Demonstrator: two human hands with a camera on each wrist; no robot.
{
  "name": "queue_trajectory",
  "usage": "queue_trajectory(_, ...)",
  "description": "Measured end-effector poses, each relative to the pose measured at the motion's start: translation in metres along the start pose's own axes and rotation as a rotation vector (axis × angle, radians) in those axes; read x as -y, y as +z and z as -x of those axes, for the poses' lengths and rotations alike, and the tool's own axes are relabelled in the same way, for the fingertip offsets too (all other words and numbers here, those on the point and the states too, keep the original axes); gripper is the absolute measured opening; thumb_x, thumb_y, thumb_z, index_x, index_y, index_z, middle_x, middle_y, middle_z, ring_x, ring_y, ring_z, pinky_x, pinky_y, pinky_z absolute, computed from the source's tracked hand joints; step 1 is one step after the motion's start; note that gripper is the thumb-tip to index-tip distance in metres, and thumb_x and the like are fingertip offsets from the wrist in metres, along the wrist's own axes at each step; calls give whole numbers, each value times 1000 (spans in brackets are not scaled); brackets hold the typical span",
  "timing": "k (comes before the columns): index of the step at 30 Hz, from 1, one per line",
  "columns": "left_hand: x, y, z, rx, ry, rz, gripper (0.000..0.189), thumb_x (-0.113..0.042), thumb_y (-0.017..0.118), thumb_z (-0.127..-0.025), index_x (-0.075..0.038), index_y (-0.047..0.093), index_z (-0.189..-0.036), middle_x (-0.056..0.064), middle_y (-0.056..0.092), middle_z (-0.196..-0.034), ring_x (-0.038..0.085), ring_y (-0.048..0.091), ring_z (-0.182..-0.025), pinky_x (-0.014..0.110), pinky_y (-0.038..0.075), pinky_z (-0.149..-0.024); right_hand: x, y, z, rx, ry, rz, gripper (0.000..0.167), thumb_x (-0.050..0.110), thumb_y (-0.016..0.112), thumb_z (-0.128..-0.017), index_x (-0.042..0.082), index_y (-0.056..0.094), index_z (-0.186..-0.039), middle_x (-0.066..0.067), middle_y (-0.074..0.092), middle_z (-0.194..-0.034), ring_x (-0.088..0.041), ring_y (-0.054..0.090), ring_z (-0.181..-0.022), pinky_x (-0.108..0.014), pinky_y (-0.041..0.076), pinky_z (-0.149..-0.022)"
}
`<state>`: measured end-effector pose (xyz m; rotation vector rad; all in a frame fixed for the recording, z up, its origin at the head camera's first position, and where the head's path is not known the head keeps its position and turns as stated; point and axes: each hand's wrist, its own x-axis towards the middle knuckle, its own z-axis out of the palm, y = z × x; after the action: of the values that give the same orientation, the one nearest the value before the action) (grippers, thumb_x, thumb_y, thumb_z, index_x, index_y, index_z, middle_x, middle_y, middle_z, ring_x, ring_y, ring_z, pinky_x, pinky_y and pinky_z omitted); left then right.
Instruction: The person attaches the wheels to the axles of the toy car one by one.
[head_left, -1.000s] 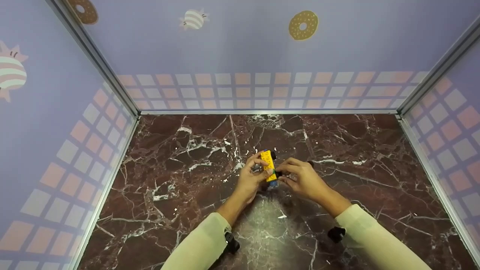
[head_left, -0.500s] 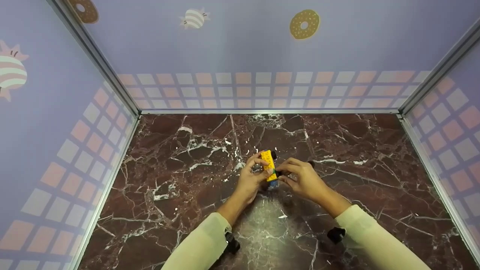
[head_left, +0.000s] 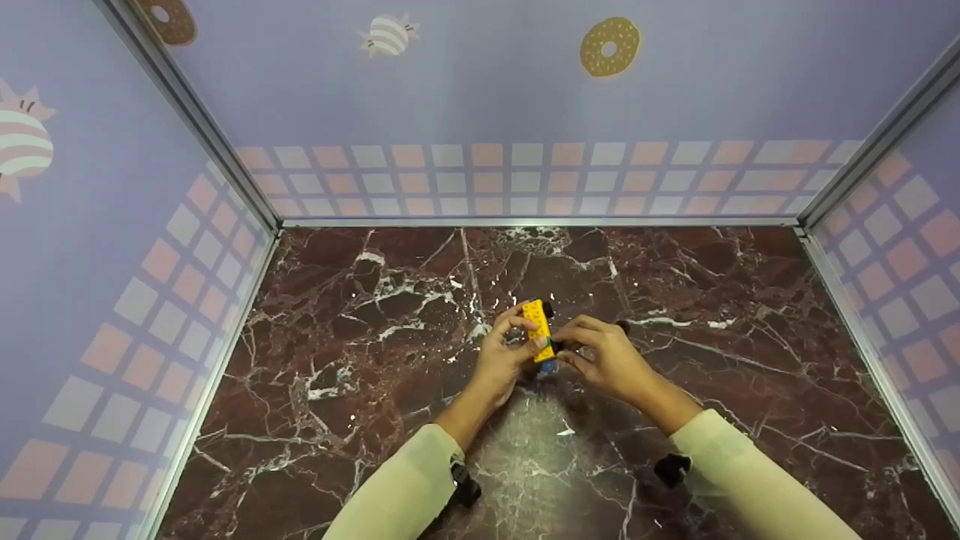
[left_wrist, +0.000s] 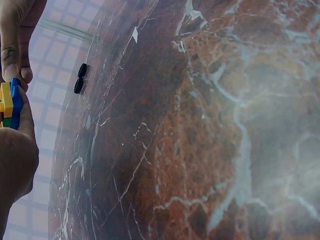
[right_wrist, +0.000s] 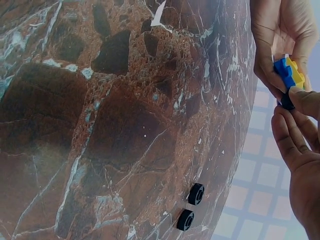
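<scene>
The fingers cover a lot of the toy car [head_left: 541, 330], so its whole shape is hard to see, and the left wrist view cuts most of it off at the edge. The black wheel [right_wrist: 286, 101] at its near end is mostly tucked behind fingertips. The car sits between the two hands, over the worktop [head_left: 262, 390]. The left hand [head_left: 499, 356] grips it, thumb and fingers bent around its sides. The right hand [head_left: 607, 360] pinches the black wheel against the car's right side. The car has a long yellow block with round bumps, a smooth blue part [right_wrist: 284, 74] and a little green bit [head_left: 550, 342]. Another black wheel [head_left: 547, 308] shows at the far end. Two loose wheels [right_wrist: 185, 220], round and black, stand close together on the shiny, red-brown worktop with white streaks.
</scene>
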<state>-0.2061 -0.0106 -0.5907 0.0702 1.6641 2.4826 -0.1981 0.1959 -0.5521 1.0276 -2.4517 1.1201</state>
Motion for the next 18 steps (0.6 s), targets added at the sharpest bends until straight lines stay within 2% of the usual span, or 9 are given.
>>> queue_trajectory(5,0,0,1,5,5,-11,22,9,76,-97,14,61,-113,20,39,-172,27,68,-114,22,66,-86,-1,-1,1,20,21,-15,27,-6,87,-88,-1,80,-114,-14,77,-109,-27,79,-95,-36,72,-82)
queue_trajectory(12,-1,1,-1,-20,24,-30,31,10,78,-94,18,59,-117,23,40,-172,31,56,-139,20,65,-90,1,-3,0,16,36,-30,28,-5,88,-89,1,81,-115,-13,77,-110,-26,79,-96,-36,72,-84)
queue_trajectory(18,-1,0,-1,-28,11,-27,30,10,78,-94,16,62,-119,22,42,-171,33,62,-132,20,66,-89,1,-2,1,12,43,-28,30,-5,88,-88,1,81,-117,-12,77,-111,-26,79,-96,-38,72,-85)
